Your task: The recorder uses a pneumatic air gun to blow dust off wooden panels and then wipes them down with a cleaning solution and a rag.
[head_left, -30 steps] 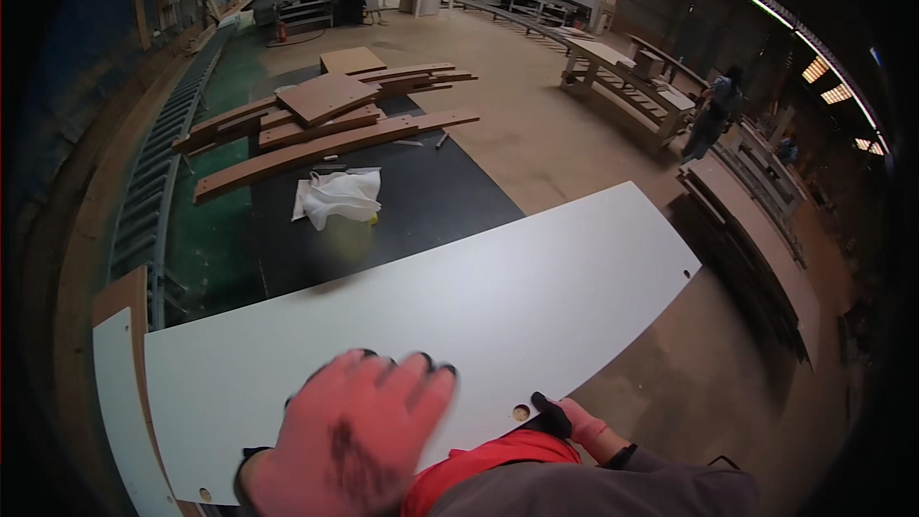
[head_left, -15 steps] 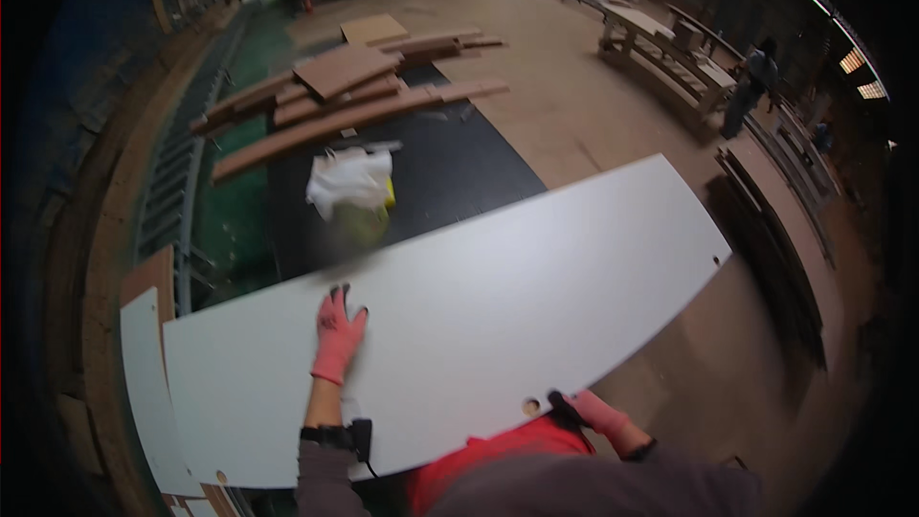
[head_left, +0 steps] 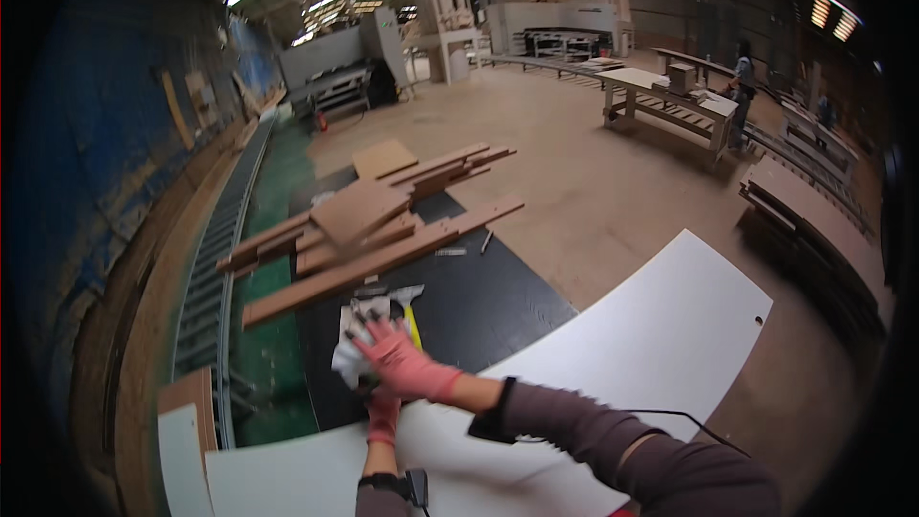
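My right hand (head_left: 407, 364), in a pink glove with dark fingertips, reaches across to the left with its fingers spread over a crumpled white cloth or bag (head_left: 347, 354). How firmly it touches this is unclear. Just below it is my left hand (head_left: 383, 414), gloved alike; its fingers are mostly hidden or blurred, close to the cloth. A yellow strip (head_left: 413, 324) and a grey flat-ended piece (head_left: 406, 294) show beside the cloth. Under my arms lies a large white panel (head_left: 651, 325) with a small hole near its far right corner.
Brown boards (head_left: 369, 215) lie stacked on the black surface (head_left: 479, 278) beyond the panel. A roller conveyor (head_left: 215, 278) runs along the left. Stacked panels (head_left: 814, 220) stand at the right. Near a workbench (head_left: 665, 101) stands another person (head_left: 743, 81).
My right hand has left the panel's near edge and crossed to the white cloth. My left hand now sits beside it, off its earlier spot on the panel. The view has tilted up.
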Tool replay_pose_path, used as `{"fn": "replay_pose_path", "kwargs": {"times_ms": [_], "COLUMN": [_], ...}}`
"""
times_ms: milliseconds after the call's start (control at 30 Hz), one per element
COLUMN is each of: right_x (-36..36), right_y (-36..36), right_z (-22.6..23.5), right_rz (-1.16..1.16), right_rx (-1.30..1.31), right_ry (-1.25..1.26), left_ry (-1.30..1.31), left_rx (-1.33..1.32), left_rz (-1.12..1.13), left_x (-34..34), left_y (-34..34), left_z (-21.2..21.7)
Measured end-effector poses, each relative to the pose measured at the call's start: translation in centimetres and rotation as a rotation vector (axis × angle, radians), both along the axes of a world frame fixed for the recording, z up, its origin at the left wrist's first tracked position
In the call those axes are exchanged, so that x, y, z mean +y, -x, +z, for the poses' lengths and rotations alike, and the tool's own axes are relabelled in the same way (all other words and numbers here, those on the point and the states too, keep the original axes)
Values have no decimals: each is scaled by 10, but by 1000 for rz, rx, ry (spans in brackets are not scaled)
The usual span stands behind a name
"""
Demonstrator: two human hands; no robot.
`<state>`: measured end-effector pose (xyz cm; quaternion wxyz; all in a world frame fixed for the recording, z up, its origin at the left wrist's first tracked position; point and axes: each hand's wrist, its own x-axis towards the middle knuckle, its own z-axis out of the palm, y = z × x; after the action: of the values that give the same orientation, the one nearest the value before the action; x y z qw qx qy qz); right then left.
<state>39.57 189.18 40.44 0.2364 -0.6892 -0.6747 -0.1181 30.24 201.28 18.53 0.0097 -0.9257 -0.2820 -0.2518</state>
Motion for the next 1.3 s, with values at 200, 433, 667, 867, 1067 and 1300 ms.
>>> {"fn": "replay_pose_path", "kwargs": {"times_ms": [200,433,667,867,1067,1300], "right_x": [43,60,-79,-194,-220,-217], "right_y": [-24,-57,-80,4,49,57], "right_z": [-40,-84,-138,-144,-133,-121], "right_rz": [-71,-159,149,279,300,358], "right_rx": [51,789,2187,2875,2926,2874], "right_ry": [103,-384,-695,-630,-431,-532], "left_ry": [766,745,774,-18,-163,-207], "left_rx": [-778,-723,-620,-138,84,68], "left_rz": [-188,-13,-101,-400,-505,-513], "left_x": [-1,8,-39,-105,-138,-150], "left_y": [-20,-45,-47,2,45,59], "left_z": [2,16,88,141,159,178]}}
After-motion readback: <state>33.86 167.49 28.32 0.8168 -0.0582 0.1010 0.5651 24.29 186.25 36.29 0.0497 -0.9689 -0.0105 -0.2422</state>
